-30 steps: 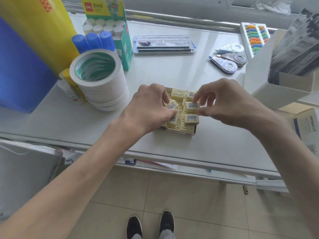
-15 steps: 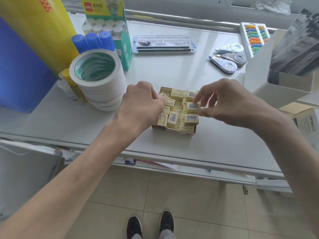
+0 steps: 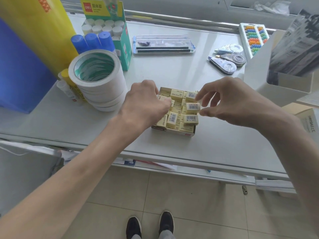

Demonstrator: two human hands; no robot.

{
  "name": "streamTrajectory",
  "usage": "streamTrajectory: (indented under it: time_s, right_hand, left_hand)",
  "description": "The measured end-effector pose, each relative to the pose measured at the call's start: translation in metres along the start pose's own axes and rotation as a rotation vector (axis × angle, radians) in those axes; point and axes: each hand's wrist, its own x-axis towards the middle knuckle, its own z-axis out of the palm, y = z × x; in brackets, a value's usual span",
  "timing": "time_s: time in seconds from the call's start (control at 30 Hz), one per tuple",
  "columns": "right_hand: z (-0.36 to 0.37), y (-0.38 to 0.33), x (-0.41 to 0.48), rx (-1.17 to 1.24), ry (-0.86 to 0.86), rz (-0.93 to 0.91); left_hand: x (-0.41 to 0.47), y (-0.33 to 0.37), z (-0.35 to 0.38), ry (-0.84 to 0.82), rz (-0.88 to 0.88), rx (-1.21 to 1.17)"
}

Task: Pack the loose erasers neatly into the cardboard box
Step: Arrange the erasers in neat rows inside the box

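pinching an eraser [image 3: 193, 107] with right hand [image 3: 229, 104] just above box [image 3: 172, 132] on tabletop [image 3: 172, 75]; curling left hand [image 3: 145, 107] onto packed erasers [image 3: 172, 118], grip unclear.

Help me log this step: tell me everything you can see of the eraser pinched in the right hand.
The eraser is a small pale yellow block with a white barcode label facing up. The right hand pinches its right end between thumb and fingertips, holding it about level above the right side of the cardboard box, over the other erasers packed there. Whether it touches those below cannot be told.
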Motion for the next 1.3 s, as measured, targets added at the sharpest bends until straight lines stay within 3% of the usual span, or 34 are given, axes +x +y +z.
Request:
streamTrajectory:
  time_s: [0.2, 0.63, 1.03, 1.3]
  right_hand:
    - [-0.001, -0.003, -0.001, -0.004, 0.0, -0.006]
    - [0.008, 0.003, 0.0, -0.001, 0.03, -0.004]
    - [0.005, -0.003, 0.002, -0.038, -0.002, -0.015]
    - [-0.001, 0.017, 0.01, -0.093, 0.209, 0.053]
  left_hand:
    - [0.005, 0.012, 0.011, -0.03, -0.015, 0.123]
    - [0.006, 0.011, 0.011, -0.032, -0.078, 0.064]
    - [-0.001, 0.012, 0.0, 0.045, -0.003, 0.046]
    - [-0.005, 0.008, -0.003, -0.007, -0.018, 0.031]
